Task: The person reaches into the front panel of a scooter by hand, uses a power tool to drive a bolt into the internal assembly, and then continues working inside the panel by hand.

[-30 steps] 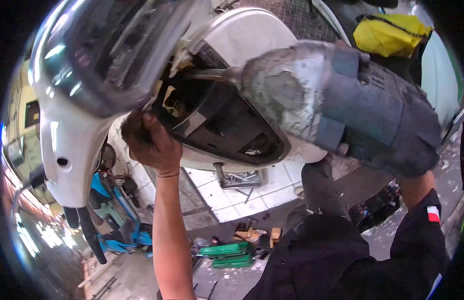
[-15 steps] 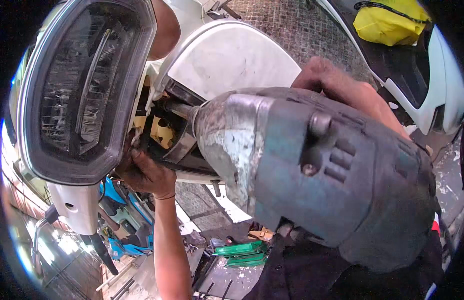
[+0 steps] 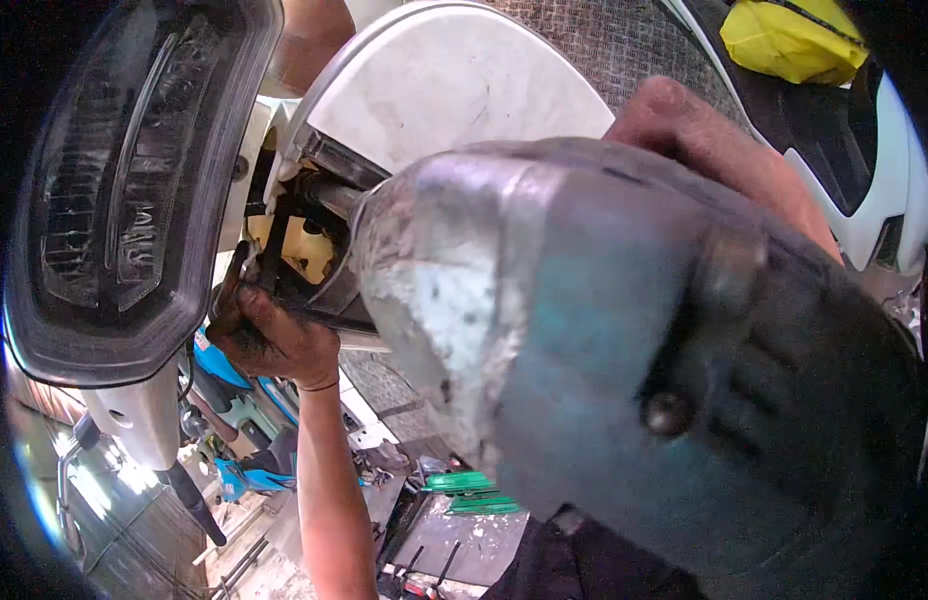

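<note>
A large worn impact wrench (image 3: 584, 300), with a scuffed metal nose and a dark housing, fills the middle and right of the view. My right hand (image 3: 674, 125) is behind it, closed on the tool, its fingers mostly hidden by the housing. The wrench's nose points left into the opening between the headlight (image 3: 124, 180) and the white body panel (image 3: 454, 90) of a scooter; its tip is hidden in there. My left hand (image 3: 274, 335), with dark grime on it, is closed at the lower edge of that opening, beside the headlight. What its fingers grip cannot be made out.
A yellow bag or cloth (image 3: 794, 40) lies on a black and white scooter part at upper right. Green panels (image 3: 474, 492) lie below, and a blue vehicle (image 3: 249, 400) stands at lower left. A brake lever (image 3: 69, 480) hangs beneath the headlight.
The wrench looks larger and nearer, and its nose has shifted left in view. The headlight and my left hand also sit further left. Both hands keep their hold.
</note>
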{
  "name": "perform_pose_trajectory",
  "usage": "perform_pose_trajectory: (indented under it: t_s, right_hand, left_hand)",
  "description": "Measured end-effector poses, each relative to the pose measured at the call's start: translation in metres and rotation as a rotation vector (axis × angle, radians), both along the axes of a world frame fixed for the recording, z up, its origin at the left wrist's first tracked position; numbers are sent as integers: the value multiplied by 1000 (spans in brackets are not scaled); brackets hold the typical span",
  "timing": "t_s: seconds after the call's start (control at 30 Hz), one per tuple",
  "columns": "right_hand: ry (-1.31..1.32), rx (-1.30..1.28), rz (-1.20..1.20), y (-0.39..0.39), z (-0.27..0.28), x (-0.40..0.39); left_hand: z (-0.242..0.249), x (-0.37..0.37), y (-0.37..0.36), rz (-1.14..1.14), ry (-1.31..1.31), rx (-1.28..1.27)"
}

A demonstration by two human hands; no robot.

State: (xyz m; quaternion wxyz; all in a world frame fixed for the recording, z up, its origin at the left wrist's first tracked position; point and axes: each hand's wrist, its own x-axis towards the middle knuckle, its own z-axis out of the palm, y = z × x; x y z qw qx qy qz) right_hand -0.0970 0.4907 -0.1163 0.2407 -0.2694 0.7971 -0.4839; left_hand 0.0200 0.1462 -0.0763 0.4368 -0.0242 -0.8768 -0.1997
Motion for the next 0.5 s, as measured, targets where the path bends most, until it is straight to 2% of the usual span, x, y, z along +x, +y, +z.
perform_pose_trajectory:
  t_s: [0.03,0.1,0.13,0.17,0.2,0.33,0.43,0.5]
  right_hand:
    - [6,5,-2,0,2,-1]
    - [33,28,-15,6,6,-1]
    - [45,40,-20,9,12,2]
    - [54,58,-25,14,19,6]
    - [64,73,-28,16,27,10]
    - [113,169,-56,27,63,34]
    - [181,185,-45,27,73,47]
    - [235,201,-21,27,76,48]
  left_hand:
    - [-1,0,1,5,3,4]
    - [-4,-2,3,-60,-42,289]
    - [-6,-8,2,-115,46,268]
    - [-7,1,-11,35,-49,82]
    - [-10,8,-17,113,-90,-2]
    - [-6,5,-13,111,-69,-32]
    - [4,-2,-7,38,25,-121]
    - [0,-4,-1,42,33,-84]
